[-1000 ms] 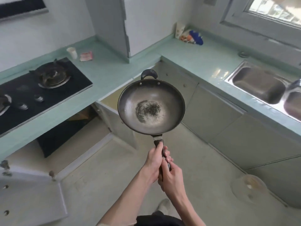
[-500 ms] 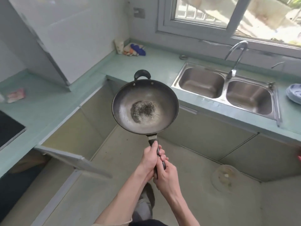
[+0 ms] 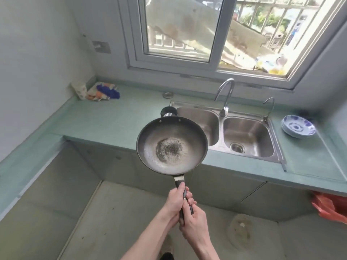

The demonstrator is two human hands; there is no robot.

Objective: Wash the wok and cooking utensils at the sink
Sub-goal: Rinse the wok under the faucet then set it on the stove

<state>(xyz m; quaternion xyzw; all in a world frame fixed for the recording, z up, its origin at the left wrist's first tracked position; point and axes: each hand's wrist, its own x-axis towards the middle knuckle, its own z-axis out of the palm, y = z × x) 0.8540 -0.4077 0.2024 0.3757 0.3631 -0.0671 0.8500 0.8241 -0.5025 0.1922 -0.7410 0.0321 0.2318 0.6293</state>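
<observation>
The wok (image 3: 172,147) is held out in mid-air by its long handle, just in front of the counter (image 3: 112,121), with its far rim overlapping the left basin of the sink (image 3: 249,136) from this angle. It's kept roughly level, open side up. A patch of dark burnt-on gunk is seen right in the middle of the wok, with a greyish ring around it. A little black helper handle is stuck on the far side.

Both hands are wrapped around the handle: the left hand (image 3: 175,200) is closed around it higher up, nearer the pan, and the right hand (image 3: 194,220) is clamped on just below, fingers curled tight. The two are touching each other.

The sink is a steel double one, set into the green counter under the window (image 3: 216,34). A tall curved tap (image 3: 225,94) is mounted between the basins, and a smaller tap (image 3: 269,106) is seen at the back right corner. A stack of blue-and-white bowls (image 3: 298,126) is parked on the counter right of the sink. Some packets (image 3: 97,91) are piled in the far left corner. An orange bag (image 3: 328,209) is spotted on the floor at the right.
</observation>
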